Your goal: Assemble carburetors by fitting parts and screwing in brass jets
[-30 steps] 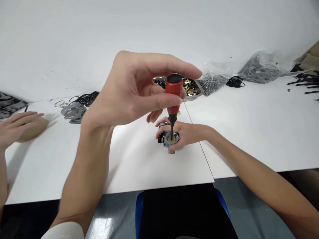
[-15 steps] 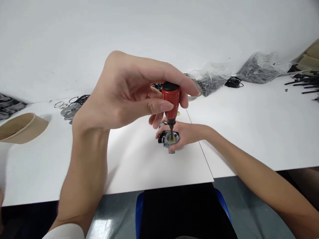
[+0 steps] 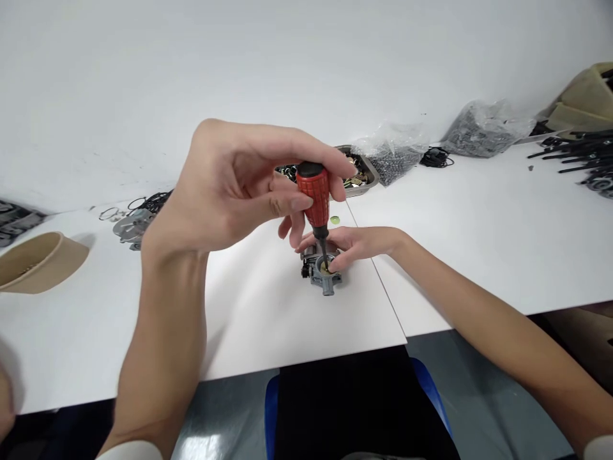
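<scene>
My left hand [image 3: 249,185] is closed around a screwdriver [image 3: 313,195] with a red ribbed handle and black cap. The screwdriver points down, slightly tilted, its tip in the round opening of a small grey metal carburetor [image 3: 327,284]. That carburetor sits on the white table, with a black knob on its left side and a yellowish disc inside the opening. My right hand [image 3: 352,243] holds the carburetor from behind and the right. Its thumb lies at the rim of the opening, close to the screwdriver tip. The other right fingers are partly hidden behind the screwdriver.
Behind my hands is a metal tray [image 3: 373,182] of small parts, beside plastic bags of parts [image 3: 483,131]. A small green disc [image 3: 334,220] lies nearer. At left are a tan container [image 3: 48,262] and metal parts [image 3: 129,227]; black rods [image 3: 584,156] lie right.
My right thumb has moved from the carburetor's front side to the rim of its opening. The screwdriver leans more, its handle shifted slightly left and down. The view has shifted a little.
</scene>
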Demonstrator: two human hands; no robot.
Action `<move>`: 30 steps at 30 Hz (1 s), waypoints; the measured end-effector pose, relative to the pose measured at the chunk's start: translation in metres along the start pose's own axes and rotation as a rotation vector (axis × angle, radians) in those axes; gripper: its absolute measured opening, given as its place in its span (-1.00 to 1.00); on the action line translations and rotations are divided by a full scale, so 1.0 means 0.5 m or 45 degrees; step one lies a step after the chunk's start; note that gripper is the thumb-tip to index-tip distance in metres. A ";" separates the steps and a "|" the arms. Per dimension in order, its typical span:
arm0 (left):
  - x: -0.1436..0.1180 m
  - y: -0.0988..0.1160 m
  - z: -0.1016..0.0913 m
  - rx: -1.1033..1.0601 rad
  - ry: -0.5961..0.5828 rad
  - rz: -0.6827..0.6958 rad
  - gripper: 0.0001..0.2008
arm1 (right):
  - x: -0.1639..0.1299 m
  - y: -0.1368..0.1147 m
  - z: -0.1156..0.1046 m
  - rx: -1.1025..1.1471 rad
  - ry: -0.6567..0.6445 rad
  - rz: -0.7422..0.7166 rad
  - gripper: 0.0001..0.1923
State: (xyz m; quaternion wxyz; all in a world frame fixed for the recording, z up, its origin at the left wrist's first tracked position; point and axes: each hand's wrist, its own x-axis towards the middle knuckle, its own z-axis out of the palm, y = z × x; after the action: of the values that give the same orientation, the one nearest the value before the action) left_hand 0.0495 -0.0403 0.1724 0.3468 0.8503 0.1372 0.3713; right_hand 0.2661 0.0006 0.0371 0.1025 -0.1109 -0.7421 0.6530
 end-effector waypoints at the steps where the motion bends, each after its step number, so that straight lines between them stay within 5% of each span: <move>1: 0.001 -0.002 -0.002 -0.006 -0.013 0.012 -0.71 | -0.001 0.000 0.000 0.010 -0.006 -0.008 -0.40; 9: 0.008 -0.001 0.013 -0.030 0.088 0.018 -0.63 | 0.006 -0.019 0.012 0.035 0.084 0.052 -0.50; 14: 0.011 0.013 0.016 -0.062 -0.120 0.040 -0.66 | 0.009 -0.030 0.020 0.038 0.123 0.076 -0.52; 20: 0.011 0.006 0.016 -0.059 -0.010 0.007 -0.61 | 0.013 -0.022 0.020 -0.013 0.164 0.079 -0.51; 24: 0.012 0.005 0.011 -0.052 -0.143 0.041 -0.67 | 0.012 -0.025 0.020 -0.006 0.147 0.091 -0.50; 30: 0.014 0.009 0.016 -0.039 -0.008 0.023 -0.66 | 0.011 -0.029 0.021 0.007 0.154 0.077 -0.52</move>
State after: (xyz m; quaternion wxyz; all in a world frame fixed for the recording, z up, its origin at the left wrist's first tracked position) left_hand 0.0601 -0.0439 0.1752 0.3569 0.8472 0.1226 0.3739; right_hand 0.2574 -0.0096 0.0500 0.1276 -0.1725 -0.7292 0.6498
